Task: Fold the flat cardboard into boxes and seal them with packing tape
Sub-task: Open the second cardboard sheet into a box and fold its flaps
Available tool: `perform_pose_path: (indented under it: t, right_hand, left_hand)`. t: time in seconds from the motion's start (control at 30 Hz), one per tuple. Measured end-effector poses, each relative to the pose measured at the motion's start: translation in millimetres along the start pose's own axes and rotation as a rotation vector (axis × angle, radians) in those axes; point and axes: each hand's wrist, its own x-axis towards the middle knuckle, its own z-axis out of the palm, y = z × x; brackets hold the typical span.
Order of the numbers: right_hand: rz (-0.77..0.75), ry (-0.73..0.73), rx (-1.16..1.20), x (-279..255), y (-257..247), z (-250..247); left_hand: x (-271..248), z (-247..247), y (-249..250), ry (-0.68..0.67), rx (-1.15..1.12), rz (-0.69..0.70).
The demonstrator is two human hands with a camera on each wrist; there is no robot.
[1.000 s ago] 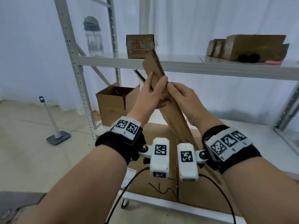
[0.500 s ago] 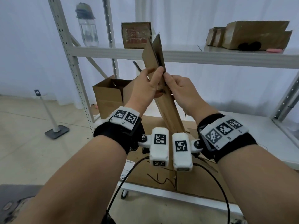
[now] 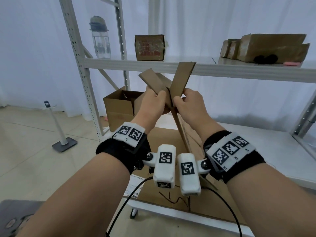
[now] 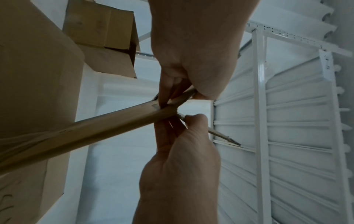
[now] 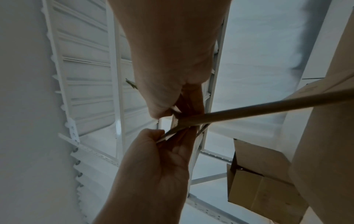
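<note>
Behind white metal shelving (image 3: 222, 71) hangs a white curtain (image 3: 239, 23) above tiled floor (image 3: 25, 151).

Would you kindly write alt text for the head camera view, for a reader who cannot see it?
Two hands pull apart the top flaps of a flattened cardboard box: the left hand bends one flap left, the right hand holds the other upright. Behind stand a metal shelf and an open box.

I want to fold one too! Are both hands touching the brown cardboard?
Touching. The head view shows the left hand and right hand each pinching a flap of the flat brown cardboard, thumbs pressed on it.
</note>
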Motion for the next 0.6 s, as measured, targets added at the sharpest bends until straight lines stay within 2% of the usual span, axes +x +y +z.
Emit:
perform_pose_path:
  t: [0.1, 0.27, 0.6]
  right_hand:
    - [-0.020, 0.029, -0.044, -3, -8, -4]
    - [-0.092, -0.017, -0.088, -5, -34, -18]
    - [-0.166, -0.076, -0.171, -5, -99, -48]
  left_hand:
    - [-2, -2, 8, -0.019, 0.007, -0.003]
    - [-6, -3, 35, -0.019, 0.084, 0.004]
    - [-26, -9, 109, -0.040, 0.244, 0.125]
